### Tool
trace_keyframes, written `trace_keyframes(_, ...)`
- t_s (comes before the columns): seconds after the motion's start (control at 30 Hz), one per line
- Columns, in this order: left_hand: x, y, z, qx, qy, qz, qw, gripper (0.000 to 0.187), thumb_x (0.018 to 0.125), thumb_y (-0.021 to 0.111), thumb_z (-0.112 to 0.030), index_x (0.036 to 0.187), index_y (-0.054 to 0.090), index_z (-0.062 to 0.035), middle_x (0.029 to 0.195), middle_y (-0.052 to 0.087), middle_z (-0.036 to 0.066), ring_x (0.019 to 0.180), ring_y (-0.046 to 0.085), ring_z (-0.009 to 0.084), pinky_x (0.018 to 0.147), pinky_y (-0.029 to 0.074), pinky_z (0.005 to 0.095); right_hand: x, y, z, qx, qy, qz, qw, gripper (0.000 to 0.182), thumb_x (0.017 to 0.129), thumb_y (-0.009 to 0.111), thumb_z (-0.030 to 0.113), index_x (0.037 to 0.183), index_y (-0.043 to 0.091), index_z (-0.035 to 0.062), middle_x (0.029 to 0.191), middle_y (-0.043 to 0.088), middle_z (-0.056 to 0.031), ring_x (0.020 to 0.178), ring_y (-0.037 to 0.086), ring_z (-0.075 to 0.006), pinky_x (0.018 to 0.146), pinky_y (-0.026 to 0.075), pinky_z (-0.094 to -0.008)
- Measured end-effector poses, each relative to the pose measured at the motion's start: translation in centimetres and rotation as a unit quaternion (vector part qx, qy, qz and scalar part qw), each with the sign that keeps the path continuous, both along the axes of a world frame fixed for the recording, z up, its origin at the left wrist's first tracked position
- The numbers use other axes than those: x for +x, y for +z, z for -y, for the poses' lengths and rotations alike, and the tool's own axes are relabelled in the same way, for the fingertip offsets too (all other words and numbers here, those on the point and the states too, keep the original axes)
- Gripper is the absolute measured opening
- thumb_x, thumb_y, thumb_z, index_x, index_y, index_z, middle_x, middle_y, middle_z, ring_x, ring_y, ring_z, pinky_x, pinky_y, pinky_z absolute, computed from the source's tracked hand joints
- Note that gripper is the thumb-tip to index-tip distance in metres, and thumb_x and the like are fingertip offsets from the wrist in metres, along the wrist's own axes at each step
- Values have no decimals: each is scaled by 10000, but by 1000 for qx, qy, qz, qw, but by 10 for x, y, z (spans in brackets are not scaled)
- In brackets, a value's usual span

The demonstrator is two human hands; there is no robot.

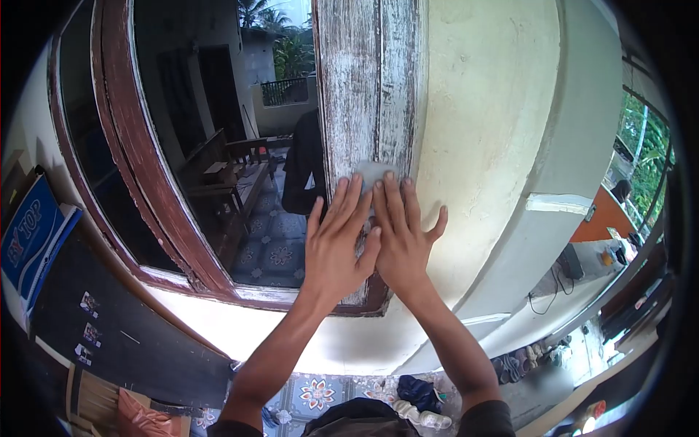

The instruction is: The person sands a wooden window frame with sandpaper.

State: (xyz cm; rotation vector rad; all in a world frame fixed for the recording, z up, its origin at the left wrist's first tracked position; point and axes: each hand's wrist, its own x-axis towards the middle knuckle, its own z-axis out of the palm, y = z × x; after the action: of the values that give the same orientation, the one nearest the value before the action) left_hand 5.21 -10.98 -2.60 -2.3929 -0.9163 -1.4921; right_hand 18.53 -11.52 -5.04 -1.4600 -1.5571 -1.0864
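L hand [336, 244] & R hand [399, 237] side by side, both flat on the wood, fingers outstretched & a bit spread; neither curls round anything. Grey pad [376, 172] sits under the longest fingertips of both, against the window post [351, 80], upper part showing above them; rest of pad hidden. R thumb mostly hidden, can't tell its pose.

Post surface: white paint v. patchy, dark wood showing thru in streaks, vert. groove down the middle. Lower corner, below hands, is reddish-brown. Frame [120, 131] to the L also reddish-brown, w/ worn whitish edges. Dark window glass [182, 109] btwn shows a wooden bench, patterned tiles, low wall & palms; can't tell if reflected or seen thru.

R of post: cream wall [488, 109], slightly uneven & marked, then a grey pillar [582, 138] w/ a white ledge-like strip.

Far L: blue box [33, 233] w/ "TOP" lettering, near a black panel [116, 313] bearing small pics. Below: grey-blue floor tiles [291, 382] w/ floral motifs, dark blue cloth [417, 393] near the person's R side. Lower R: row of shoes [520, 362]; greenery [644, 149] outside, far R.
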Motion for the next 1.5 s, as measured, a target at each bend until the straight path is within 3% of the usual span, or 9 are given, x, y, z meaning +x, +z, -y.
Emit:
trace_keyframes(0.07,-7,-47,-12,33,-73,117,990,408,869,638,-102,1270,609,-28,1228,645,210,1170,622,316,975,473,416,1,-39,-3,2,37,-40,999,467,918,525,223,1378,555,150,1467,470,-26,1374,411,-185,1122,-10,-614)
trace_keyframes(0.33,13,-44,8,-192,-135,392,890,189,791,688,80,955,716,-9,912,726,49,797,645,112,686,507,256,0,-40,26,13,175,-132,976,403,854,682,202,1249,645,132,1291,577,-61,1237,523,-206,1114,190,-519)
trace_keyframes(0.4,-4,-42,16,168,-57,192,965,167,729,727,85,851,731,-28,885,725,38,778,651,157,705,485,296,3,-54,49,-65,459,-502,730,333,892,677,166,1206,651,58,1205,625,-93,1142,572,-174,1008,384,-375)
trace_keyframes(0.53,-21,-79,40,222,-91,167,957,237,600,761,41,749,774,-142,900,733,-12,829,627,157,741,452,312,4,-68,100,-81,610,-666,421,297,923,663,130,1178,637,-19,1104,657,-105,1041,604,-150,880,473,-287)
trace_keyframes(0.73,-21,-133,68,68,-129,203,968,270,683,743,104,886,761,-73,963,704,43,915,615,204,805,498,327,-4,-98,123,-201,495,-700,474,307,941,619,30,1231,572,-60,1065,672,-121,902,670,-174,855,531,-291)
trace_keyframes(0.83,-8,-115,79,-189,-264,478,816,500,843,699,46,1310,521,67,1003,701,111,967,635,176,840,511,314,-3,-94,122,-201,528,-663,491,313,950,587,0,1256,549,-50,1066,667,-132,885,679,-189,863,537,-298)
trace_keyframes(1.0,-37,-98,56,-384,-279,284,833,324,863,720,2,1176,643,33,1006,729,99,911,683,127,811,535,263,-2,-74,111,-238,482,-552,638,448,949,567,-27,1386,477,9,1097,677,-124,981,666,-176,886,529,-316)
trace_keyframes(1.23,-49,56,-4,143,-243,61,957,192,673,784,86,810,748,-43,857,715,82,833,706,232,734,552,302,17,75,71,1,294,-83,952,388,678,594,-125,980,745,67,1057,721,-106,1080,655,-334,888,555,-377)
trace_keyframes(1.5,-37,125,-63,330,-93,37,939,215,670,782,38,863,765,-57,1039,707,42,1034,637,240,852,505,368,24,142,-8,202,134,103,965,416,663,696,16,1031,768,197,1178,670,7,1091,588,-238,920,422,-360)
